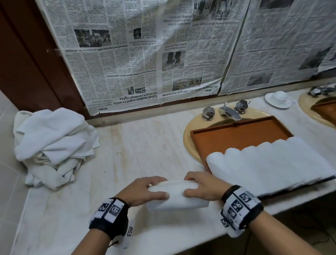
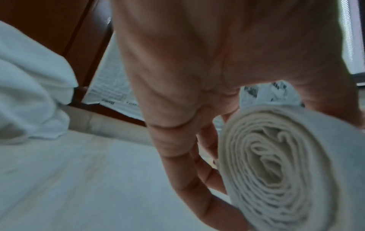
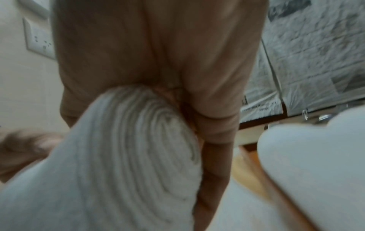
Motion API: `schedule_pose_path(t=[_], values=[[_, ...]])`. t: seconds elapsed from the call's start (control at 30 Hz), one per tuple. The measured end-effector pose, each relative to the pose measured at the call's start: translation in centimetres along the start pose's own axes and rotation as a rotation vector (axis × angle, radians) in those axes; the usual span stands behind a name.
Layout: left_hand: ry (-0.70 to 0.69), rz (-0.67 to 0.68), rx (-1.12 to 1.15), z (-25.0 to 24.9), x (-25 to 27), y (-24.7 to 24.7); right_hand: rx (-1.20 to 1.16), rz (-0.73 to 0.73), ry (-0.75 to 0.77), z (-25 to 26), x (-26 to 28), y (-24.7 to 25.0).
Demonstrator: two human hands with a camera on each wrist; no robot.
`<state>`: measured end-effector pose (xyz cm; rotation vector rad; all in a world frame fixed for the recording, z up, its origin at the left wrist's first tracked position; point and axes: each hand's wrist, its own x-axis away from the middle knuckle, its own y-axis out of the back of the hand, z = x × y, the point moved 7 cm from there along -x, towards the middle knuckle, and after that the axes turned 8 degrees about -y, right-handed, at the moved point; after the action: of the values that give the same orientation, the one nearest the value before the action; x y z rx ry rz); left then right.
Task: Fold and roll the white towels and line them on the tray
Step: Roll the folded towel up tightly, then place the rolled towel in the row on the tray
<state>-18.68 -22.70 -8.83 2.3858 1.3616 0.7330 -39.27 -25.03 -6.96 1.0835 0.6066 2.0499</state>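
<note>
A white towel lies on the marble counter near its front edge, mostly rolled, with a short flat tail toward me. My left hand grips the roll's left end, fingers curled over it. My right hand grips the right end the same way. Both spiral ends show in the wrist views. To the right, a brown tray sits across the sink and carries a row of several rolled white towels. A pile of loose white towels lies at the counter's far left.
Taps and a spout stand behind the yellow sink. A white cup on a saucer sits further right, near a second sink with another tray. Newspaper covers the mirror. Bare marble counter lies between pile and tray.
</note>
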Motion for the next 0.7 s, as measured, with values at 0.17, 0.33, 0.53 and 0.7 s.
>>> schedule_pose_path(t=[0.17, 0.33, 0.53, 0.7], values=[[-0.134, -0.023, -0.006, -6.2, -4.4, 1.4, -0.028, -0.114, 0.060, -2.0, 0.5, 8.6], [-0.157, -0.123, 0.029, -10.3, -12.5, 2.5, -0.137, -0.109, 0.064, -6.7, -1.0, 16.3], [-0.053, -0.179, 0.167, -11.0, -21.8, 0.6, -0.261, -0.108, -0.021, -13.5, -5.4, 22.1], [0.032, -0.191, 0.063, -9.1, -25.5, -1.5, -0.138, -0.031, -0.100, -16.8, -9.2, 22.5]])
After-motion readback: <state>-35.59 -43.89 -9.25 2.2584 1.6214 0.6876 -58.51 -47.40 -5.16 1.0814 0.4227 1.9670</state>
